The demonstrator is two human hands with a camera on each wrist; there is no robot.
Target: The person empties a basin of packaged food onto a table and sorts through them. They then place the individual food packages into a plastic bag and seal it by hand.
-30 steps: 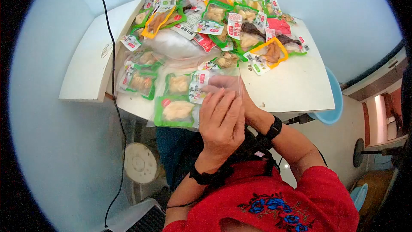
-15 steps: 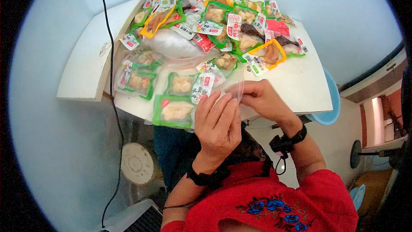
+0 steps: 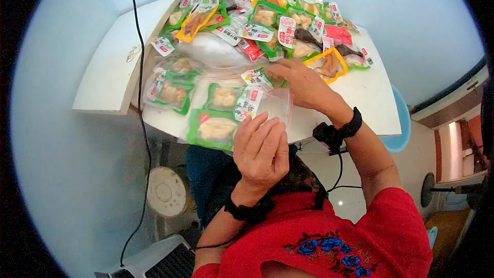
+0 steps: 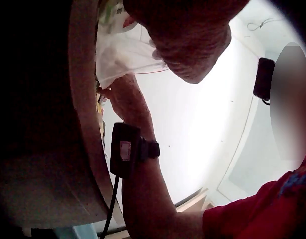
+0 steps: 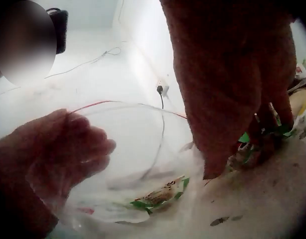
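Observation:
A clear zip bag (image 3: 280, 104) lies along the front of the table, with two green-edged packets (image 3: 217, 127) of pale food inside. My left hand (image 3: 261, 152) holds the bag near its mouth; in the right wrist view that hand (image 5: 68, 159) has its fingers curled at the red-lined rim. Beyond the mouth, my right hand (image 3: 309, 85) has its fingers over a small green-edged packet (image 3: 256, 78), partly covering it. The right wrist view shows thumb and fingers of this hand (image 5: 232, 84) bent down around green-edged packaging.
Many food packets (image 3: 265, 16) are heaped at the back of the white table (image 3: 368, 98). A filled bag (image 3: 176, 91) lies at the left, below a cloudy plastic bundle (image 3: 213, 50). A black cable hangs at the left; a blue basin (image 3: 402, 123) stands beyond the right edge.
My right hand has left the bag's mouth and moved up and away to the small packet. My left hand has stayed at the bag, whose mouth has parted.

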